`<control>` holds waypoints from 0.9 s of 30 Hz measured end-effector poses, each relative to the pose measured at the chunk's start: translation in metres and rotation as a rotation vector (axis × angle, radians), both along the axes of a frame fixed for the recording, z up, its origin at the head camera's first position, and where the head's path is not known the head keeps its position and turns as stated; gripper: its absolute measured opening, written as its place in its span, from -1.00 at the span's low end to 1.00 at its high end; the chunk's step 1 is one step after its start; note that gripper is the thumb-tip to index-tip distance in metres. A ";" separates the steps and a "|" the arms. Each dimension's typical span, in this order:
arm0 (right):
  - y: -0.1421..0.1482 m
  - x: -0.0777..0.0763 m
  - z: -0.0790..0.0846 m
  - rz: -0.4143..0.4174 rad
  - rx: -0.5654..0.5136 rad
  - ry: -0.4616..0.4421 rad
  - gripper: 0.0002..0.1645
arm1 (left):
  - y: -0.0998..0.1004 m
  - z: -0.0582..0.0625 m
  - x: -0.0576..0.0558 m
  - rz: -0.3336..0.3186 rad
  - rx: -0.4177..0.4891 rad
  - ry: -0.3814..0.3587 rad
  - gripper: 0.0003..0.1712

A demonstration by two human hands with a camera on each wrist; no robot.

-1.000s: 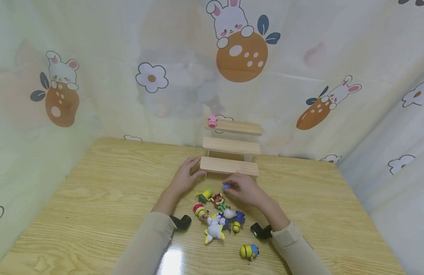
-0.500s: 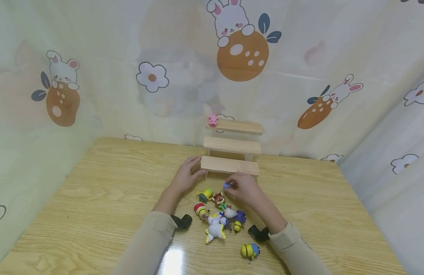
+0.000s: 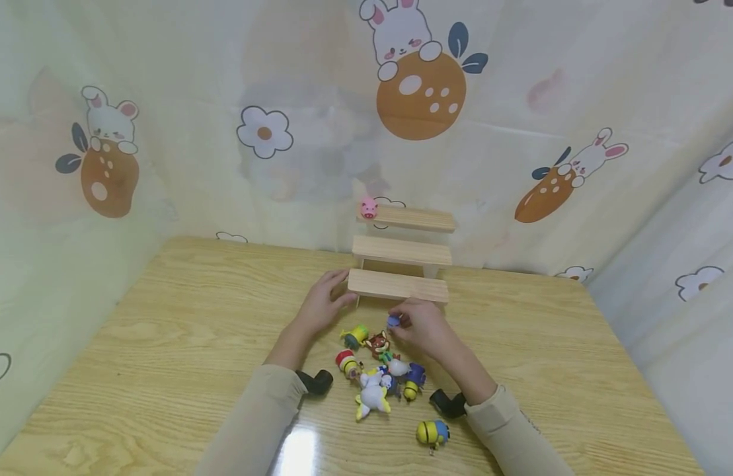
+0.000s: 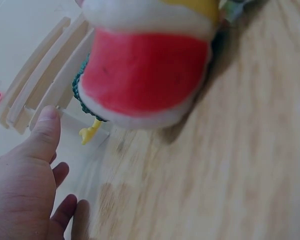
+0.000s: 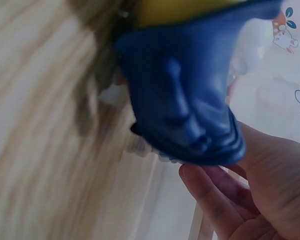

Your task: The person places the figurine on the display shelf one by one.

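Observation:
In the head view my right hand (image 3: 424,325) pinches a small blue toy (image 3: 392,321) between thumb and fingertips, low in front of the bottom step; its kind is mostly hidden by the fingers. My left hand (image 3: 322,305) lies at the left end of the small three-tier wooden stand (image 3: 396,284), thumb and fingers spread and fairly straight. Just below the hands lies a fox figurine (image 3: 379,346), with a yellow-green figurine (image 3: 355,337) to its left. A pink pig figurine (image 3: 369,208) sits at the left end of the top step.
Nearer the body, several toys lie clustered: a red-capped figurine (image 3: 347,363), a white-and-yellow one (image 3: 373,395) and a purple-backed yellow one (image 3: 414,381). A blue-and-yellow figurine (image 3: 433,433) lies apart at the front. A patterned curtain (image 3: 318,185) hangs behind the wooden table (image 3: 182,317).
My right wrist has shifted slightly to the left, while its fingers keep pinching the blue toy. The left hand stays at the stand, and the other toys have not moved.

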State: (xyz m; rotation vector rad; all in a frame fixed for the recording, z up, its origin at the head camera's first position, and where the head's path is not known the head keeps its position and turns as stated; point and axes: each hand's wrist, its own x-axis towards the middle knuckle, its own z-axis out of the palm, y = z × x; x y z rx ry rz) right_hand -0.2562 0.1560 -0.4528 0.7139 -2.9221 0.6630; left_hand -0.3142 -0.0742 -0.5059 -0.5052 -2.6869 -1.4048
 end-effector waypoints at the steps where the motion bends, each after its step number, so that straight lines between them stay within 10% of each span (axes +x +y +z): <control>1: 0.000 0.000 0.000 0.003 0.000 0.002 -0.73 | 0.000 0.000 0.000 0.000 0.001 0.001 -0.23; 27: 0.006 -0.008 0.024 -0.015 -0.070 -0.116 -0.67 | -0.001 -0.001 0.000 -0.005 0.031 -0.011 -0.23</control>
